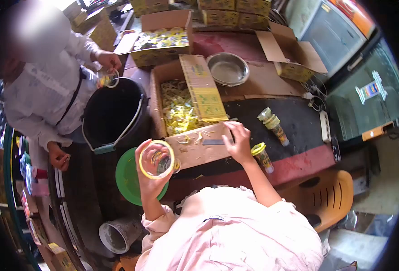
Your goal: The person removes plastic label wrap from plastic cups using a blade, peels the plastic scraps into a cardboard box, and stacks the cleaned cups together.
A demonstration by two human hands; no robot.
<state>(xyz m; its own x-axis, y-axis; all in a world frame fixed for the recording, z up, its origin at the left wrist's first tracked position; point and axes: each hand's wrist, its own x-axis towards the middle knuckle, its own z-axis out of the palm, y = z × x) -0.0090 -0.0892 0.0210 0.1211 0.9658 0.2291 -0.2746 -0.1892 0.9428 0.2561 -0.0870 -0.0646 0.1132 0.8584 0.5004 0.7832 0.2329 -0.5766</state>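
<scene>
My left hand (146, 180) is wrapped round a clear plastic cup (157, 159) with a yellow rim, its round mouth facing me. To the right, my right hand (239, 141) hovers by the cardboard flap with thumb and fingers apart, holding nothing I can see. A flat dark strip (214, 142), perhaps a blade, lies on the flap just left of it. Beyond is an open cardboard box (156, 101) with yellow and clear plastic trimmings (181, 115). Right of my right hand, a yellow-rimmed printed cup stack (263, 158) lies near another stack of cups (274, 126).
A co-worker at the left holds a clear cup (107, 81) over a black bucket (113, 110). Under my left hand is a green basin (128, 176). A metal bowl (228, 69), a carton of packed cups (161, 47) and an open carton (294, 67) stand farther back.
</scene>
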